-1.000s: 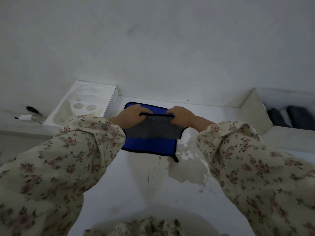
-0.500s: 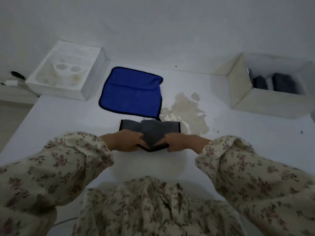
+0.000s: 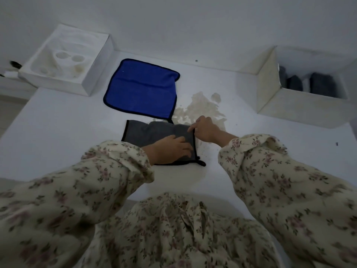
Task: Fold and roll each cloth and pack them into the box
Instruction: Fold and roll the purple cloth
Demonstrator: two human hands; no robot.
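A grey cloth (image 3: pixel 150 133) with a black hem lies folded on the white table, just in front of me. My left hand (image 3: pixel 172 149) rests flat on its right half, fingers spread. My right hand (image 3: pixel 205 130) pinches the cloth's right edge. Beyond it a blue cloth (image 3: pixel 142 88) with a black hem lies spread out flat. The white box (image 3: pixel 301 105) stands at the far right with several dark rolled cloths (image 3: pixel 320 84) inside.
A white moulded foam tray (image 3: pixel 85 82) sits at the far left against the wall. A patch of worn, stained surface (image 3: pixel 202 108) lies right of the cloths. My flowered sleeves and lap fill the bottom of the view.
The grey cloth was lifted off the blue one and drawn toward me, then laid down. My left hand now lies flat on it, and my right hand has shifted to its right edge.
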